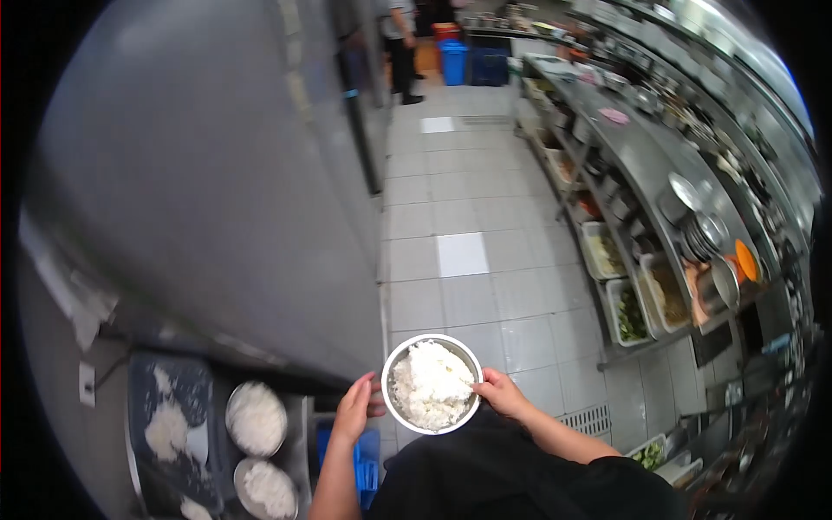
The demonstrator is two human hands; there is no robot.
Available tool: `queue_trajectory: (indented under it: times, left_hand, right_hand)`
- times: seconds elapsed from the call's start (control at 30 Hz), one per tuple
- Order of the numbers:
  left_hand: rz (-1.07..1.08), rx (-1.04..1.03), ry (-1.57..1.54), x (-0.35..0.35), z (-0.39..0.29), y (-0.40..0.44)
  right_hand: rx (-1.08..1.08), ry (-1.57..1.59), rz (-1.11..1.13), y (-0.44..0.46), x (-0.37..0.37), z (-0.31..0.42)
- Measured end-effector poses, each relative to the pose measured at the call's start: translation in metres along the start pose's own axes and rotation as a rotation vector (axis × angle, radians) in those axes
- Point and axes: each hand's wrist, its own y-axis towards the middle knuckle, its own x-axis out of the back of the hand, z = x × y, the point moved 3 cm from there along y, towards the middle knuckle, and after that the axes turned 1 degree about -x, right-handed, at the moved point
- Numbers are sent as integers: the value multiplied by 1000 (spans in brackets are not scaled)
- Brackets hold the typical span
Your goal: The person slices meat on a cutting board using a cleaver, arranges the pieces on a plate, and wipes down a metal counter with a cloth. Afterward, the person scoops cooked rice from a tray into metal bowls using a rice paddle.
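A round metal bowl [391, 416] of cooked white rice [433, 381] is held in front of my body, above the tiled floor. My right hand [504, 394] grips its right rim, the thumb over the edge and the other fingers mostly hidden below. At the bowl's left side is my left hand [354, 409], fingers extended and slightly apart; whether they touch the bowl I cannot tell. To the lower left, two more bowls of rice, an upper one [257, 419] and a lower one [267, 490], stand beside a dark plastic tub [141, 390] with rice left inside.
A large grey metal surface [217, 173] rises on the left. Along the right runs a steel counter [641, 143] with pots, plates and food trays [628, 312] on its lower shelf. Far ahead a person [401, 43] stands near a blue bin [452, 62]. A floor drain [588, 420] lies at right.
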Motion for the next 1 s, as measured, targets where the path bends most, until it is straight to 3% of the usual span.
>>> queue_trajectory:
  times: [0.07,0.13,0.17,0.2,0.3,0.43,0.57,0.7,0.83,0.87,0.9,1.0]
  left_hand:
    - [-20,159,135,-32,55,46]
    - [22,256,595,-60,105,71]
    - [95,50,845,-49,173,94]
    - [142,58,924,-76,159,82]
    - [226,87,972,-71,234,103]
    - [343,260,1014,-77,264,151]
    - [472,408,1024,-99,253,232]
    - [625,477,869,-153,207,366]
    - [879,65,1389,-245,137,544]
    - [854,98,1342,-275,118,586]
    - [513,393,1153,-303,102,620]
    - [567,153,1103,-393,45,709]
  right_hand:
    - [-43,58,-111,0,69,-16]
    - [-79,114,-211,-2,128,-18]
    - [-54,165,-273,-5,154,-14]
    - [-31,213,-334,-8,179,-10]
    - [44,339,-444,-6,249,-21]
    - [115,474,-595,-4,313,-6]
    - [174,558,-734,0,354,15]
    - [217,630,-861,17,392,34]
    - [291,706,-1034,41,439,54]
    - [291,715,-1096,45,452,59]
    - [309,721,-1147,48,466,66]
    - [399,730,-1316,42,500,111]
